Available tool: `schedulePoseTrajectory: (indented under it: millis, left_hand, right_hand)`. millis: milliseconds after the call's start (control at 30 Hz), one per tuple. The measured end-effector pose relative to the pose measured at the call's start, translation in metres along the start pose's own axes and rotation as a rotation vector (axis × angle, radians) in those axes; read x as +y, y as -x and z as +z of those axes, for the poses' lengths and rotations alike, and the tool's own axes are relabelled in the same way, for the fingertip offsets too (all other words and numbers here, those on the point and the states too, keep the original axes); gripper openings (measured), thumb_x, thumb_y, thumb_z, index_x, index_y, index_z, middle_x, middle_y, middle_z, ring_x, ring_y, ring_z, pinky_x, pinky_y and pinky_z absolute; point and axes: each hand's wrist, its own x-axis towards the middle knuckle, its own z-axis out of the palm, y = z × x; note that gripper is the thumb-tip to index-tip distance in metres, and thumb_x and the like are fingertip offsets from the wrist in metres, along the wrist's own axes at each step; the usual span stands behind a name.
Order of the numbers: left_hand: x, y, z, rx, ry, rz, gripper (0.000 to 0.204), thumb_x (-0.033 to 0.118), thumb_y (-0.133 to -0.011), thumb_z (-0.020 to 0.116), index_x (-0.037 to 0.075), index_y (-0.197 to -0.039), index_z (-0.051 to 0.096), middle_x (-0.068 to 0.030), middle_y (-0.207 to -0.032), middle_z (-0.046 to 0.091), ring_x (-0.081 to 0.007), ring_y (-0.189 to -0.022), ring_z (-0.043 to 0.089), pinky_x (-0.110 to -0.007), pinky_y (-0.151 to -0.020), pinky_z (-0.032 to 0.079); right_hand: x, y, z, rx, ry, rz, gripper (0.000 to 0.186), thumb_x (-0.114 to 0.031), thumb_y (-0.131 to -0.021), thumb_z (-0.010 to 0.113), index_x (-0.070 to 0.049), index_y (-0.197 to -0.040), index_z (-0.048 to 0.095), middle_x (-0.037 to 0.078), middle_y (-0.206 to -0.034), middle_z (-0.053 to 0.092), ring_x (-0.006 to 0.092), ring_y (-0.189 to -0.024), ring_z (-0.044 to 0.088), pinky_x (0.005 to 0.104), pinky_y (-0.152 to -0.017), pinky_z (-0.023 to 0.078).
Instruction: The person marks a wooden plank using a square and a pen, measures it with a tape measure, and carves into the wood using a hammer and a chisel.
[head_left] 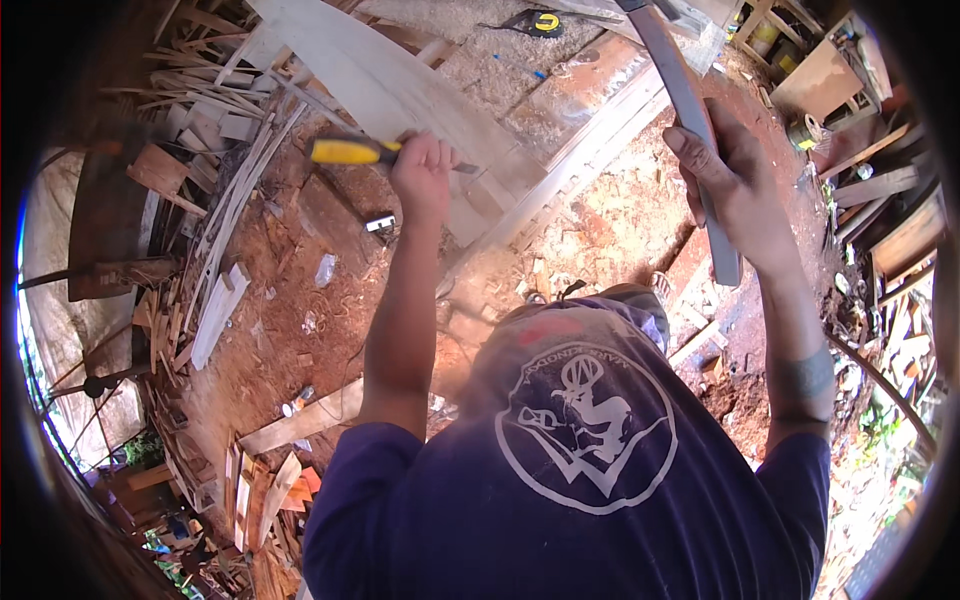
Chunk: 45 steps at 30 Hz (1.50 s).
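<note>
My left hand (423, 175) is closed around a chisel with a yellow-and-black handle (345, 151). Its handle sticks out to the left of the fist, slightly blurred, and a narrow dark blade shows on the right. Below and behind it lies a wide pale board (350, 75) reaching the bench. On the right, my right hand (738, 185) grips a long flat grey bar (680, 85), thumb across its face. The bar slants from the top edge down past my palm, its lower end free in the air.
A black-and-yellow tape measure (540, 22) and a thin blue item (539, 74) lie on the shavings-covered bench. Offcuts (205, 120) pile up at left, with more wood (905, 240) at right. A pale plank edge (600, 125) runs before me. Scraps litter the reddish floor (290, 260).
</note>
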Motion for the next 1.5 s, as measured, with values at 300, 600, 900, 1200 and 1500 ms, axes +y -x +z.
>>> schedulePoseTrajectory:
  millis: [300,600,900,1200,1500]
  left_hand:
    - [-0.010,-0.015,-0.008,-0.082,-0.324,-0.114,0.041,0.002,-0.095,0.056,0.015,-0.066,0.032,0.0055,-0.054,0.024,-0.0089,-0.046,0.022,-0.031,-0.050,0.022]
    - [-0.017,-0.008,-0.002,-0.030,-0.414,-0.056,0.042,0.001,-0.095,0.058,0.014,-0.064,0.032,0.0055,-0.054,0.026,-0.0083,-0.044,0.024,-0.031,-0.048,0.022]
    - [-0.017,-0.008,0.000,-0.037,-0.460,-0.033,0.042,0.001,-0.094,0.060,0.014,-0.062,0.035,0.0054,-0.054,0.029,-0.0083,-0.044,0.028,-0.030,-0.047,0.024]
    - [-0.017,-0.002,-0.003,-0.057,-0.633,-0.016,0.040,0.001,-0.092,0.060,0.013,-0.062,0.038,0.0050,-0.054,0.036,-0.0066,-0.047,0.033,-0.029,-0.047,0.027]
    - [-0.019,-0.010,0.006,-0.050,-0.652,0.034,0.041,0.003,-0.092,0.060,0.013,-0.061,0.037,0.0056,-0.054,0.036,-0.0065,-0.047,0.032,-0.029,-0.047,0.026]
  right_hand:
    - [-0.006,-0.006,0.008,-0.083,-0.030,0.012,0.022,-0.023,-0.095,0.066,-0.003,-0.099,0.059,0.000,-0.066,0.052,0.0088,-0.049,0.051,0.0264,-0.048,0.040]
    - [-0.017,-0.012,0.019,-0.080,0.001,-0.034,0.026,-0.026,-0.095,0.065,-0.001,-0.096,0.059,0.000,-0.064,0.052,0.0092,-0.049,0.052,0.0265,-0.048,0.041]
    - [-0.024,-0.012,0.024,-0.107,0.025,-0.043,0.028,-0.028,-0.095,0.065,0.000,-0.099,0.061,0.000,-0.063,0.052,0.0094,-0.049,0.052,0.0270,-0.048,0.040]
    - [-0.134,-0.042,0.033,0.382,0.017,-0.813,0.031,-0.034,-0.106,0.055,-0.004,-0.103,0.064,-0.002,-0.056,0.048,0.0060,-0.042,0.047,0.0223,-0.041,0.035]
    - [-0.083,-0.047,0.055,-0.204,0.803,-0.408,0.034,-0.032,-0.100,0.064,0.001,-0.112,0.063,0.024,-0.082,0.068,0.0373,-0.080,0.070,0.0459,-0.077,0.052]
